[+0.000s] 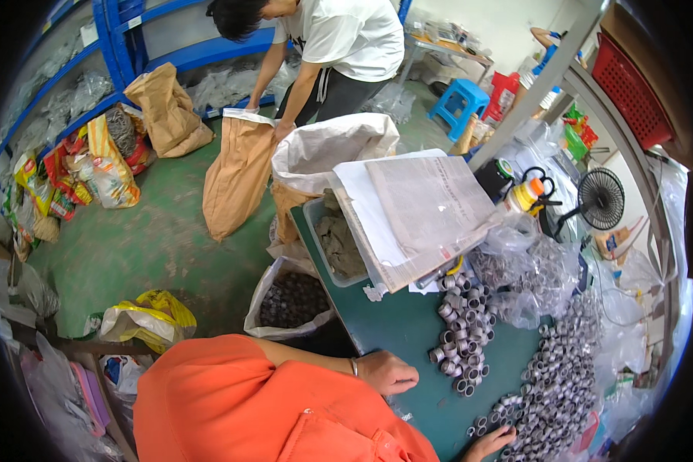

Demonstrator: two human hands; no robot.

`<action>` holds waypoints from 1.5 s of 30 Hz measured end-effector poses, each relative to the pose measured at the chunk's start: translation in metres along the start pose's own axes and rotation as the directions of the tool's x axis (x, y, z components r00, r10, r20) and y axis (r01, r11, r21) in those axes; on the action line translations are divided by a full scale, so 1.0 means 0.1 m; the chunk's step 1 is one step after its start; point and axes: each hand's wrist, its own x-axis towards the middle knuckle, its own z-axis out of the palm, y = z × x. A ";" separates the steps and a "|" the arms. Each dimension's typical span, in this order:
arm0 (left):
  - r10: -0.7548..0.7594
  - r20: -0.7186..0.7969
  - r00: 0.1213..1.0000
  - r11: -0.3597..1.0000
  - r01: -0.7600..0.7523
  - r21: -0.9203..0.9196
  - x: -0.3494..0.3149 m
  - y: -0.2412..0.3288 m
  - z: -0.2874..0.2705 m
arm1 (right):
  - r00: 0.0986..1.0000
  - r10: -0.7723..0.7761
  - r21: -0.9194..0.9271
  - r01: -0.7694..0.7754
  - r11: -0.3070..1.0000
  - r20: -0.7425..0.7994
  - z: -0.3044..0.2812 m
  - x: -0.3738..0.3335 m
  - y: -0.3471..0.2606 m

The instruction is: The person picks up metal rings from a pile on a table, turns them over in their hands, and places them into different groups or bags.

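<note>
My left hand [389, 373], with a bracelet at the wrist, rests curled on the green table [385, 316] near its left edge. Whatever its fingers may hold is hidden. At the lower edge, my right hand [489, 444] lies with fingers stretched out beside a few loose grey rings [481, 423], touching the edge of a large heap of short grey ring-like fittings [562, 377]. Part of that hand is cut off by the frame. A smaller group of larger grey fittings [466, 331] lies between my hands and a newspaper-topped board [431, 204].
Left of the table stands a white sack of dark pieces [292, 296]; a plastic tub [333, 239] sits at its corner. Across from me, a co-worker [339, 38] bends over a brown sack [239, 169]. Clear plastic bags [531, 266] and a black fan [600, 199] are at the right.
</note>
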 end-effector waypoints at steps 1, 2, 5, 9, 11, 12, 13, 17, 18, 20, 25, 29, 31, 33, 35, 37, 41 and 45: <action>-0.016 -0.015 1.000 0.999 0.017 0.028 -0.02 0.00 -0.03 | 0.998 0.030 0.013 -0.031 0.999 0.047 0.12 -0.01 0.01; -0.016 -0.018 1.000 0.999 0.016 0.033 -0.02 0.01 -0.02 | 0.995 0.066 0.002 -0.067 0.998 0.079 0.10 0.01 -0.11; -0.011 -0.013 1.000 0.999 0.011 0.051 -0.02 0.00 -0.04 | 0.996 0.053 0.002 -0.054 0.999 0.077 0.04 -0.02 -0.23; 0.006 -0.011 1.000 0.997 -0.005 0.079 -0.01 0.03 -0.04 | 0.985 0.132 0.070 -0.140 0.988 0.110 0.02 -0.03 -0.18; 0.022 -0.020 1.000 0.996 -0.021 0.089 -0.02 0.00 -0.01 | 0.991 0.106 0.081 -0.113 0.990 0.085 0.01 -0.05 -0.24; 0.021 -0.018 1.000 0.995 -0.019 0.094 -0.02 -0.01 -0.01 | 0.993 0.095 0.084 -0.101 0.991 0.071 0.00 -0.05 -0.27; 0.018 -0.012 1.000 0.995 -0.017 0.096 -0.02 0.00 -0.01 | 0.997 0.057 0.063 -0.060 0.996 0.049 0.00 -0.05 -0.28; 0.063 -0.055 0.996 0.991 -0.056 0.122 -0.01 0.03 -0.01 | 0.998 0.061 0.092 -0.064 0.994 0.032 -0.02 -0.10 -0.37; 0.074 -0.054 0.996 0.987 -0.066 0.144 0.02 0.01 -0.03 | 0.997 0.070 0.083 -0.072 0.994 0.029 0.01 -0.09 -0.38; 0.044 -0.064 0.997 0.989 -0.034 0.147 -0.04 -0.05 0.00 | 0.994 0.085 0.084 -0.091 0.992 0.075 -0.02 -0.08 -0.51; 0.056 -0.061 0.997 0.986 -0.046 0.158 0.00 0.02 0.00 | 0.992 0.114 0.074 -0.117 0.990 0.045 -0.10 -0.09 -0.53; 0.018 -0.036 0.999 0.983 -0.011 0.181 -0.01 0.04 -0.06 | 0.995 0.095 0.078 -0.098 0.992 0.039 -0.07 -0.10 -0.52; 0.050 -0.051 0.997 0.987 -0.041 0.154 -0.01 0.03 -0.01 | 0.992 0.123 0.072 -0.125 0.990 0.033 -0.06 -0.11 -0.47; 0.075 -0.066 0.995 0.986 -0.064 0.156 0.00 0.00 -0.01 | 0.994 0.097 0.066 -0.099 0.993 0.041 -0.09 -0.11 -0.57; 0.071 -0.060 0.996 0.981 -0.059 0.185 -0.01 0.00 -0.02 | 0.998 0.061 0.076 -0.060 0.995 -0.011 -0.05 -0.09 -0.59; 0.077 -0.067 0.995 0.979 -0.063 0.196 -0.01 0.03 -0.01 | 0.999 0.044 0.050 -0.045 0.998 0.006 -0.04 -0.08 -0.52; 0.072 -0.052 0.996 0.977 -0.060 0.206 -0.02 -0.01 0.00 | 0.998 0.058 0.096 -0.058 0.994 -0.004 -0.04 -0.08 -0.62; 0.079 -0.049 0.996 0.977 -0.068 0.203 -0.02 -0.01 0.01 | 0.997 0.072 0.057 -0.073 0.996 0.015 -0.02 -0.07 -0.47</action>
